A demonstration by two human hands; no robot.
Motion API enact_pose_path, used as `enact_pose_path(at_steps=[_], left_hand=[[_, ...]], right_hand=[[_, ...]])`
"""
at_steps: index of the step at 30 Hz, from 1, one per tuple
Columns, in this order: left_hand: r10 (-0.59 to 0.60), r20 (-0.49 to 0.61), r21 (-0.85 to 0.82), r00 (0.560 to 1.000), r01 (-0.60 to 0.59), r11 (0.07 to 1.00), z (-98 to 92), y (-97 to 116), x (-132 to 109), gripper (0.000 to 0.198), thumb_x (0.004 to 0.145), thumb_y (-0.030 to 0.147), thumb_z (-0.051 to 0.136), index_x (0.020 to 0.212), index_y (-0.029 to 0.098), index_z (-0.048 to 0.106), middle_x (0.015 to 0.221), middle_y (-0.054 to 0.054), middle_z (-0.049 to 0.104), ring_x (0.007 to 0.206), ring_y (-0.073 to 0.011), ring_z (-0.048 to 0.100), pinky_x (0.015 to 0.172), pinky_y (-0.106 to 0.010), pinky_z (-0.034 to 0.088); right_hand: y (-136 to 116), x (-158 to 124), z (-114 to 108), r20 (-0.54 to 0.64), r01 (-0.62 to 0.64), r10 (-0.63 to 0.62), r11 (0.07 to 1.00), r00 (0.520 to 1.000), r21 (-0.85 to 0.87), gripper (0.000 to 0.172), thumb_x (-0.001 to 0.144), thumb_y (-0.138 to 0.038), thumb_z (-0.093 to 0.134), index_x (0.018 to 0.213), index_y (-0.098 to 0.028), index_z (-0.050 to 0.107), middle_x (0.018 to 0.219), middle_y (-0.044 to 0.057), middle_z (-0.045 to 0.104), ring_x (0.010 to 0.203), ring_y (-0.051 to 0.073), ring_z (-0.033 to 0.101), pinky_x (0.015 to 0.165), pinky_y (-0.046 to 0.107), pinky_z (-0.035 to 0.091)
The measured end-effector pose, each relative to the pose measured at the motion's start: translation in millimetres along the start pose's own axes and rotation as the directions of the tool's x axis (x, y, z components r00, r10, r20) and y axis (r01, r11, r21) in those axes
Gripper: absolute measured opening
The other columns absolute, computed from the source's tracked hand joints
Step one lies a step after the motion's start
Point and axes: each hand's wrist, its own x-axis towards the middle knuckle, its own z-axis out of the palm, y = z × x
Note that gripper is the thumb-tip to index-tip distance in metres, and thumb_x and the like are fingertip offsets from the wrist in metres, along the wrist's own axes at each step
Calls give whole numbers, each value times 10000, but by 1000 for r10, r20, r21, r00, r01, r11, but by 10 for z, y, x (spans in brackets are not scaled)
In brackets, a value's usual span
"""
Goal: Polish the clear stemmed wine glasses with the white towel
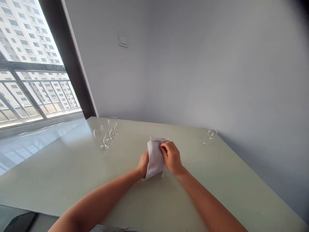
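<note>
A folded white cloth [155, 159] is held up above the middle of the table, between both hands. My left hand [144, 162] grips it from the left side, its fingers hidden behind the fabric. At the upper right edge of the cloth, my right hand [172, 156] pinches the fabric between thumb and fingers. Whether anything is wrapped inside the cloth cannot be seen.
On the left of the pale glossy table [120, 199] stand stemmed glasses close together, the nearest glass [104, 146] in front and another glass [112, 121] behind. A clear glass [211, 133] is near the far right corner. Grey walls border the table's back and right.
</note>
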Motion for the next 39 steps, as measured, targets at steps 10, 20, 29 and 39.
enact_pose_path(at_steps=[10, 20, 29, 39], left_hand=[[370, 49, 639, 928, -314, 702, -183, 119, -21, 174, 815, 152, 370, 940, 188, 487, 860, -47, 598, 820, -178, 545, 737, -309, 400], [616, 258, 766, 744, -546, 340, -293, 253, -66, 344, 821, 136, 407, 1143, 225, 487, 1012, -89, 596, 1000, -218, 510, 928, -412, 309], [429, 337, 568, 838, -544, 618, -517, 295, 62, 307, 836, 299, 438, 1116, 252, 555, 742, -37, 643, 671, -147, 567, 704, -290, 388], [56, 678, 261, 732, -312, 913, -533, 483, -20, 356, 823, 487, 410, 763, 192, 601, 690, -31, 624, 614, -132, 559, 594, -248, 419]], right_hand=[[-94, -202, -91, 446, -253, 118, 933, 887, 256, 340, 843, -393, 475, 1112, -191, 530, 1018, 77, 605, 950, 218, 538, 793, 333, 445], [70, -279, 65, 677, -777, 467, 34, 569, 629, 334, 740, -477, 581, 802, -152, 623, 702, 38, 564, 635, 146, 479, 592, 261, 395], [106, -126, -220, 712, -728, 227, 411, 664, 548, 337, 723, -431, 623, 946, -180, 635, 807, 34, 604, 784, 180, 530, 721, 299, 404], [193, -62, -404, 758, -708, 159, 515, 633, 483, 346, 713, -445, 624, 899, -157, 667, 739, 31, 600, 668, 156, 513, 616, 273, 390]])
